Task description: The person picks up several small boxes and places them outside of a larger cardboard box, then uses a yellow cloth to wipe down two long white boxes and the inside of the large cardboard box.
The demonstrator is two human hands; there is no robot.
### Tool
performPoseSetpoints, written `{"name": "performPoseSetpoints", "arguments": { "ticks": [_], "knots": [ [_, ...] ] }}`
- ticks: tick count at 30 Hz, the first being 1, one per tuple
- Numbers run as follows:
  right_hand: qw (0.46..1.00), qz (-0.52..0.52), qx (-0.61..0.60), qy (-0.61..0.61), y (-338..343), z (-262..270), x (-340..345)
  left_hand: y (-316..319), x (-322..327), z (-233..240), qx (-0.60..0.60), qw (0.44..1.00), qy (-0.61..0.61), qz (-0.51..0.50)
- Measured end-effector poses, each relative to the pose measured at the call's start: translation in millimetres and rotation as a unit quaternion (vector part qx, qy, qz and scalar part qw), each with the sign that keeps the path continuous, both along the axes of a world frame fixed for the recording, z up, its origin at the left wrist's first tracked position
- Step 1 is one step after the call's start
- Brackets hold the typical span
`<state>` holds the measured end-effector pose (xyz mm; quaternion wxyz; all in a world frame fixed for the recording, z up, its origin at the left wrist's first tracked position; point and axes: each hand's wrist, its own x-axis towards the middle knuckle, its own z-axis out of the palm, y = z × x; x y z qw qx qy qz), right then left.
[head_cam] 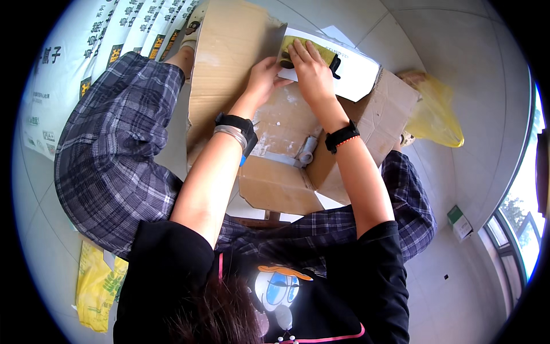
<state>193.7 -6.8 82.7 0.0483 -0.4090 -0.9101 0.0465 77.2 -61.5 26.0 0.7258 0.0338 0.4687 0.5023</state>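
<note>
An opened cardboard box [279, 112] with brown inner walls stands between my knees. At its far side a white cardboard panel [356, 81] bears small printing and has a slanted corner. My right hand [312, 71] lies over a yellow-green fuzzy piece [316, 48] with black parts, its fingers pressing it onto the panel. What that piece is, I cannot tell. My left hand [264, 79] holds the panel's near left edge, some fingers hidden beneath it. A small tape roll [306, 158] and a grey-white tube [311, 142] lie in the box's near right corner.
White printed sacks [56, 86] stand at the left. A yellow plastic bag [434, 112] is on the tiled floor right of the box, another yellow printed bag [96, 288] lower left. A small green-and-white carton [459, 223] sits by the window [513, 253].
</note>
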Motion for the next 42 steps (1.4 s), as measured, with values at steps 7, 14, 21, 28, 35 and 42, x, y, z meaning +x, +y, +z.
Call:
{"name": "performPoseSetpoints", "arguments": {
  "ticks": [7, 14, 21, 28, 35, 42],
  "knots": [
    [0.999, -0.039, 0.004, -0.005, 39.1, -3.9, -22.6, 7.8, -4.6, -4.1, 0.009, 1.0, -0.011, -0.004],
    [0.999, -0.027, 0.023, -0.008, 39.8, -10.3, -26.1, 7.1, -1.0, 3.3, -0.022, 0.997, -0.072, 0.027],
    [1.0, -0.006, -0.001, 0.007, 6.1, -2.3, -11.9, 17.6, -2.5, 27.4, -0.14, 0.971, -0.158, 0.114],
    [0.999, 0.038, -0.009, 0.003, -32.9, 9.4, -4.5, 16.5, -4.6, 41.5, -0.12, 0.98, -0.128, 0.091],
    [0.994, 0.102, 0.031, -0.019, -37.3, 12.2, 7.8, 12.5, -2.5, 13.6, -0.111, 0.993, -0.042, 0.006],
    [0.996, 0.064, 0.055, 0.001, -18.3, 10.0, 4.2, 18.4, -7.3, 13.8, -0.15, 0.988, -0.04, 0.009]
  ]
}}
